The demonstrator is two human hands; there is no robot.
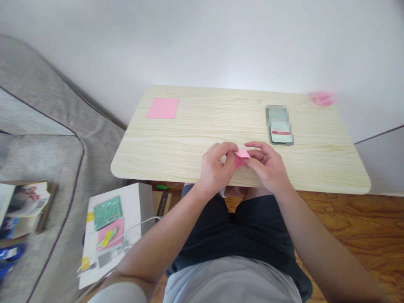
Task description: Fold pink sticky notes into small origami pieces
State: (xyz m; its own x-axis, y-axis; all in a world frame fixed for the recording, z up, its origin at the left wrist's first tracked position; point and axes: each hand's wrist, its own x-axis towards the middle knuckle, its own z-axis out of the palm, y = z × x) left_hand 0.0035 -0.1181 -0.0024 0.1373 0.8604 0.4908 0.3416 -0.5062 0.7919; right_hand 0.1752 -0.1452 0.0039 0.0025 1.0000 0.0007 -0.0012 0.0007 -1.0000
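Note:
Between my two hands, near the table's front edge, is a small folded piece of pink paper (241, 157). My left hand (218, 165) pinches its left side between thumb and fingers. On the other side, my right hand (265, 163) has its thumb and bent fingers at the paper's right edge, with the index finger raised over it. The fingers hide part of the folds. Flat at the table's far left lies a square stack or sheet of pink paper (163, 108). At the far right corner sits a folded pink paper piece (323, 98), somewhat blurred.
A phone (280, 126), partly pixelated, lies on the pale wooden table (202, 126) beyond my right hand. Below left, a white box (132, 200) carries a green packet (107, 213), pink paper and a white cable. A grey sofa (91, 151) stands left; a wall rises behind the table.

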